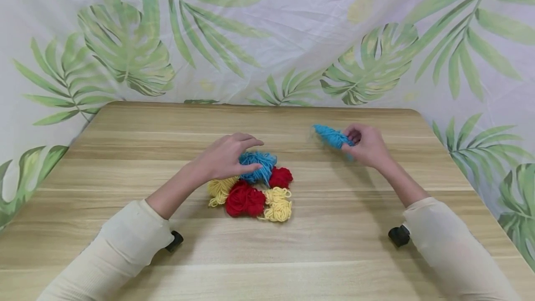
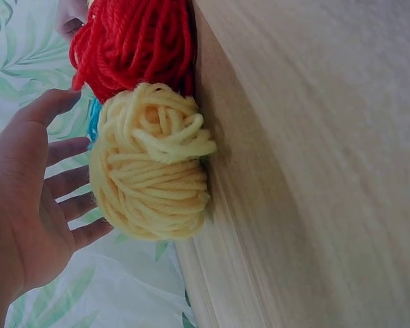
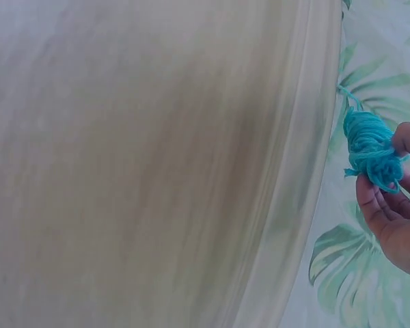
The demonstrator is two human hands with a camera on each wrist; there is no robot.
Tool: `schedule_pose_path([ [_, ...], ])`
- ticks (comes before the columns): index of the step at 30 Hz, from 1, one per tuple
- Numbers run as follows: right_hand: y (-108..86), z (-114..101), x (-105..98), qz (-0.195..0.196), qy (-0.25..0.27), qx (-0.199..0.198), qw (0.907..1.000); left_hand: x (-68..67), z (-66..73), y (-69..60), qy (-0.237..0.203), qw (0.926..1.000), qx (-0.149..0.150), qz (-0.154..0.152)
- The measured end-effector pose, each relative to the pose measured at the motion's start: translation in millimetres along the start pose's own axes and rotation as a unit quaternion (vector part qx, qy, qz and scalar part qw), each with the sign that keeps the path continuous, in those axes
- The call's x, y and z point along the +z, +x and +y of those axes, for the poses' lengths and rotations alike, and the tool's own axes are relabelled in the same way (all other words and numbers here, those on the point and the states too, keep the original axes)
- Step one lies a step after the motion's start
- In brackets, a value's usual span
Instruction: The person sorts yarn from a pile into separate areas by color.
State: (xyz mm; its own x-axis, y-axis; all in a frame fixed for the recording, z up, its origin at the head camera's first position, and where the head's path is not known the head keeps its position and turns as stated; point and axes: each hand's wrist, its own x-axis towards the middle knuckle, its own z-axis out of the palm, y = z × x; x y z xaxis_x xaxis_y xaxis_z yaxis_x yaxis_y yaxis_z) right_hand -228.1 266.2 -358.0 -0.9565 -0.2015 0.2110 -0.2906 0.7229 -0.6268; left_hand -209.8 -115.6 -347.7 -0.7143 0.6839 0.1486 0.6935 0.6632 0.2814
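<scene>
Blue yarn bundle (image 1: 329, 135): raised above the right part of the tabletop, its tapered end pointing away from the right hand (image 1: 366, 146). That hand pinches the near end between thumb and fingers. Left hand (image 1: 225, 156): thumb and fingers apart, arched over a blue yarn ball (image 1: 258, 159) — contact cannot be confirmed. Adjoining this ball, a cluster: a small red ball (image 1: 281, 178) to its right; nearer the person, a yellow ball (image 1: 220, 192), a larger red ball (image 1: 244, 199) and a second yellow bundle (image 1: 278, 205), left to right. All five sit on the wood-grain table (image 1: 334, 254) — behind it, a leaf-print cloth (image 1: 292, 27).
</scene>
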Motion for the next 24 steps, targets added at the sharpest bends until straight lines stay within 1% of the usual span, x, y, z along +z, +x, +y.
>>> schedule_pose_path([
  [5,-2.6,9,-8,0.017,0.000,0.020,0.9997,0.3,-0.9,0.7,-0.001,1.0000,0.002,0.000],
  [9,-4.6,16,-13,0.028,0.000,0.036,0.9990,1.1,-1.0,0.8,-0.002,1.0000,0.000,-0.006],
  [18,-9.2,30,-25,0.040,-0.026,0.031,0.9984,0.2,1.4,0.6,-0.004,0.9999,0.006,-0.016],
  [24,-14.7,41,-32,0.049,-0.035,0.036,0.9975,0.9,1.7,2.1,-0.001,0.9997,0.001,-0.023],
])
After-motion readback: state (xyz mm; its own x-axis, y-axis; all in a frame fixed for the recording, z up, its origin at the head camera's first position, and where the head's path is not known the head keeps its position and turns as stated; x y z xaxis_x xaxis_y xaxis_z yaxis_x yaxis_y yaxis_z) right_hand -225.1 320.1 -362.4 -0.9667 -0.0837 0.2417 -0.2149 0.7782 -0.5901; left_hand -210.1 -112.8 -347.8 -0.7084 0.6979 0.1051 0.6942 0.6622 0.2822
